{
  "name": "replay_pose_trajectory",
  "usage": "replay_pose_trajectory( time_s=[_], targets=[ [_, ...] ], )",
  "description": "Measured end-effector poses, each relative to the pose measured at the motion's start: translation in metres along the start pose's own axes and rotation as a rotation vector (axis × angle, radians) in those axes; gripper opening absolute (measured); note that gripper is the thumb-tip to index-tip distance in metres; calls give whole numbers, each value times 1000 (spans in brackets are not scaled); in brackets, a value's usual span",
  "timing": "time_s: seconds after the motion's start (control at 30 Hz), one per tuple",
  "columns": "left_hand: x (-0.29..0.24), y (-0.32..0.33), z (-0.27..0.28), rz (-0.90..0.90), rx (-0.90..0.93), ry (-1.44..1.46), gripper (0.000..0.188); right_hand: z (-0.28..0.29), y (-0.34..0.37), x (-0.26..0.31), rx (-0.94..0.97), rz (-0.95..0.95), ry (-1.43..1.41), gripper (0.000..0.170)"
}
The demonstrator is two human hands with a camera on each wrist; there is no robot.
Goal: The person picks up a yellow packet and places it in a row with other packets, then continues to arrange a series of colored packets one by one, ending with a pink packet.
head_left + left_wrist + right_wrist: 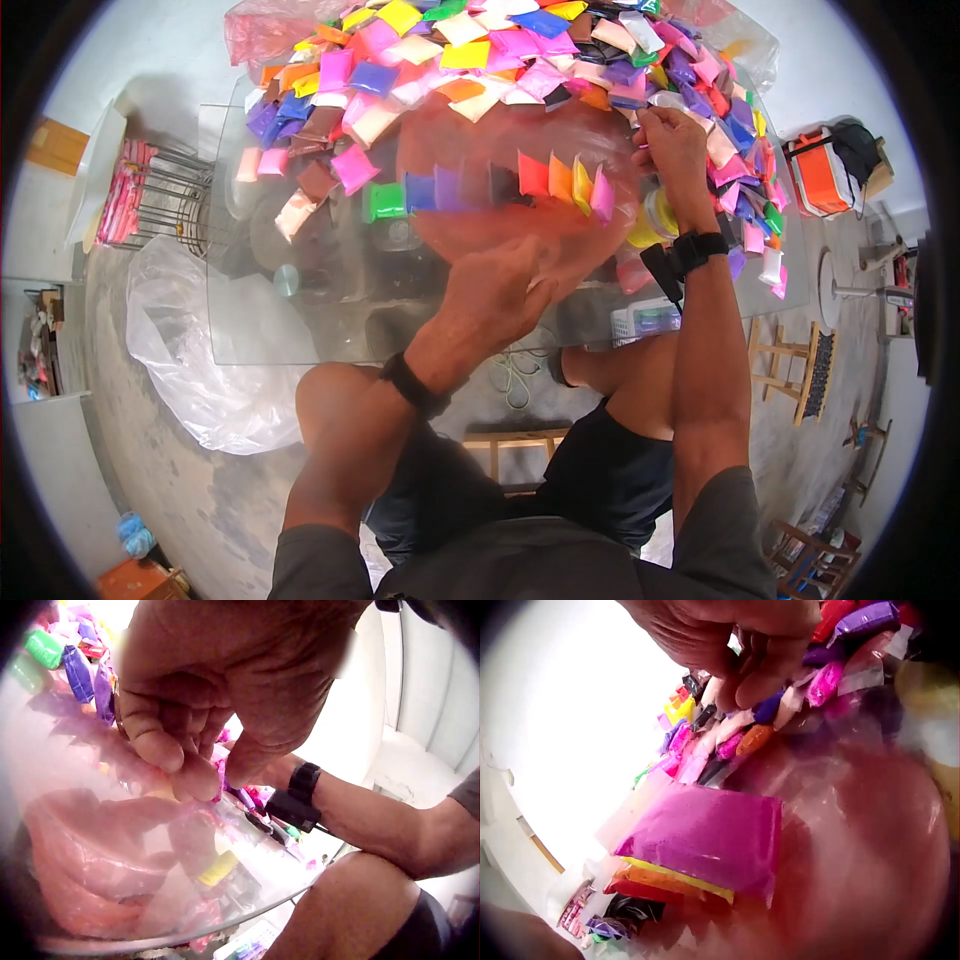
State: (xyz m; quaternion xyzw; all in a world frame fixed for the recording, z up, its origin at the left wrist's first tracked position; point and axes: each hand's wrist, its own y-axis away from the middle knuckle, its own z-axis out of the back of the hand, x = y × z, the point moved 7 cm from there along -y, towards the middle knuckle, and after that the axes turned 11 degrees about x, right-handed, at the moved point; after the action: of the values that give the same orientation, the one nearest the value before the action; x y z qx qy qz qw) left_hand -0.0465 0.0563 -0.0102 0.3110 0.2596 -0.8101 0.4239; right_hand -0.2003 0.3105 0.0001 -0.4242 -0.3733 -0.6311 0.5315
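Note:
On a glass table [330,335] a row of small plastic packets runs from a green packet [385,202] through blue, purple, black, red, orange and yellow to a pink packet [601,195]. My left hand [497,290] hovers on the near side of this row, fingers loosely bent. A pink edge shows beside its fingertips in the left wrist view. At the right part of a big heap of coloured packets [465,57] is my right hand [677,150], fingers bent down among them. Pale packets [733,726] lie under its fingertips; I cannot tell whether it pinches one.
A reddish plastic bag [480,235] shows beneath the row. Clear plastic sheeting [205,350] hangs at the left edge, beside a wire rack [165,195]. A white basket [645,320] sits below the table's front edge. Right of it are a wooden stool [790,360] and an orange box [820,175].

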Motion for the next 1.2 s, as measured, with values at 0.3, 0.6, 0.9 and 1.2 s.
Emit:
replay_pose_trajectory(
  time_s=[0.3,0.6,0.9,1.2],
  targets=[
    [3,-1,-4,40,28,-8,25,-1,-10,0,-8,2,-60,31],
    [2,-1,-3,43,28,-18,26,-8,-17,-12,10,-21,-169,26],
    [1,-2,-3,40,31,-10,26,-7,-22,-19,19,37,-291,21],
    [2,-1,-2,10,13,-17,25,2,-17,-15,15,124,-305,18]
  ],
)
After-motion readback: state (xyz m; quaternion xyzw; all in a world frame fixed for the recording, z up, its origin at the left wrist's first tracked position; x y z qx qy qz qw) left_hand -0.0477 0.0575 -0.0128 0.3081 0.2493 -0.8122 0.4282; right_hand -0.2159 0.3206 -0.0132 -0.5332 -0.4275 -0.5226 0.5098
